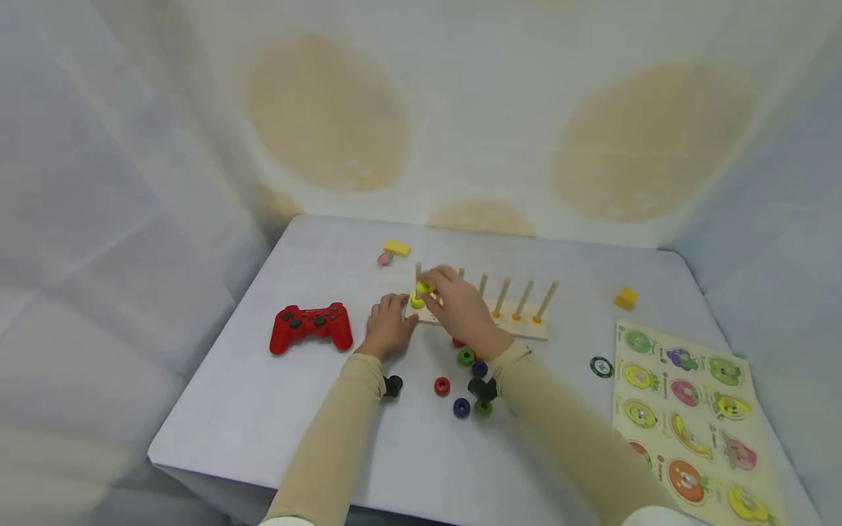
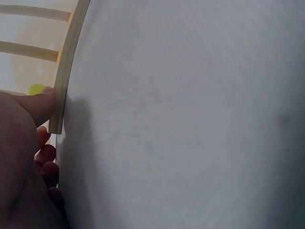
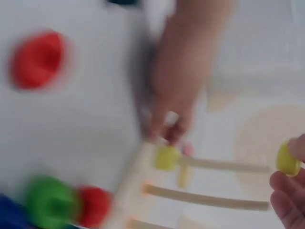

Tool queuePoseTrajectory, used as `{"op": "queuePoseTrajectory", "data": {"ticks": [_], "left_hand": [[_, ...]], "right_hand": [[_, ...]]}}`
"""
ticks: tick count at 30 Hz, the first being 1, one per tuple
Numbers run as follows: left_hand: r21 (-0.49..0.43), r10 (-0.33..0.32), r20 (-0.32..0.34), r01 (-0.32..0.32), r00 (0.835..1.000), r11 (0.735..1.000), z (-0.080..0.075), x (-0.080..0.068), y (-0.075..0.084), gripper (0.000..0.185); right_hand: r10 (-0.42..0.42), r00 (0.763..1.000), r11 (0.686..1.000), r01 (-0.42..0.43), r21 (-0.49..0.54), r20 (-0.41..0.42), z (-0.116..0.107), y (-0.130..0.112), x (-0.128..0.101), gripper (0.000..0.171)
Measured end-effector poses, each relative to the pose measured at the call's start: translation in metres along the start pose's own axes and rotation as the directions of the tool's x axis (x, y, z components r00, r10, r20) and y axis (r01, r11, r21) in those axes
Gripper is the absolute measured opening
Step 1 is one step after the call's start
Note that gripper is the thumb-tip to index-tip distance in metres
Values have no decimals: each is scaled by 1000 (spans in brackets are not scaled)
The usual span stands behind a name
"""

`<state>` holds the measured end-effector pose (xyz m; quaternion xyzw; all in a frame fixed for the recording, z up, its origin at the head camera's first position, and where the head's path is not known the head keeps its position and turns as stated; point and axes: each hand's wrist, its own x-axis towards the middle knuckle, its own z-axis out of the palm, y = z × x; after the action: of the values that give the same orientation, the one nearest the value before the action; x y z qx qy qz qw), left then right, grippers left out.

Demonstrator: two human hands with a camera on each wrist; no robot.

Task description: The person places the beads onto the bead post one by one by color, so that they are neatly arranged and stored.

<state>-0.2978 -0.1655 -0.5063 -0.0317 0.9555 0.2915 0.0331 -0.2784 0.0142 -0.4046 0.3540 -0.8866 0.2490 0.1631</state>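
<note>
A wooden peg rack (image 1: 531, 330) with a row of upright pegs lies on the table. My left hand (image 1: 387, 326) grips its left end, the thumb (image 2: 42, 106) against the board in the left wrist view and the other fingers beyond the end. One yellow bead (image 3: 167, 158) sits at the foot of the leftmost peg. Between thumb and fingers my right hand (image 1: 462, 308) pinches a second yellow bead (image 3: 287, 160). In the right wrist view that bead is near the peg's free tip, apart from it.
Loose beads lie nearer me: red (image 1: 442, 386), blue (image 1: 461, 408), green (image 1: 466, 356) and others, some partly under my right arm. A red game controller (image 1: 311, 326) is at left. To the right are a black-and-white chip (image 1: 601, 367), a yellow-orange block (image 1: 626, 298) and a fruit-picture board (image 1: 658, 380).
</note>
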Motion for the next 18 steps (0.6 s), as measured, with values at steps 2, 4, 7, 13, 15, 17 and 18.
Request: {"op": "queuePoseTrajectory", "data": {"ticks": [2, 4, 7, 13, 15, 17, 18], "left_hand": [[2, -1, 0, 1, 1000, 1000, 2, 1, 1, 59], [3, -8, 1, 8, 1000, 1000, 5, 0, 4, 59], [7, 5, 1, -5, 1000, 1000, 13, 1, 9, 58], [-8, 48, 2, -48, 999, 999, 22, 6, 18, 59], [-16, 49, -5, -49, 999, 999, 21, 4, 19, 59], [-19, 39, -9, -39, 999, 999, 21, 1, 18, 58], [-13, 31, -8, -32, 999, 999, 21, -1, 17, 58]], "right_hand": [[42, 999, 999, -42, -6, -6, -10, 4, 21, 30], [71, 997, 997, -70, -32, 20, -16, 6, 34, 30], [107, 993, 990, -102, -92, 53, -20, 10, 41, 30], [159, 984, 967, -138, -214, 84, -24, 19, 43, 31], [155, 982, 964, -127, -233, 104, -24, 20, 43, 31], [144, 981, 965, -110, -239, 128, -21, 19, 40, 32], [137, 981, 965, -101, -241, 138, -19, 19, 38, 34]]}}
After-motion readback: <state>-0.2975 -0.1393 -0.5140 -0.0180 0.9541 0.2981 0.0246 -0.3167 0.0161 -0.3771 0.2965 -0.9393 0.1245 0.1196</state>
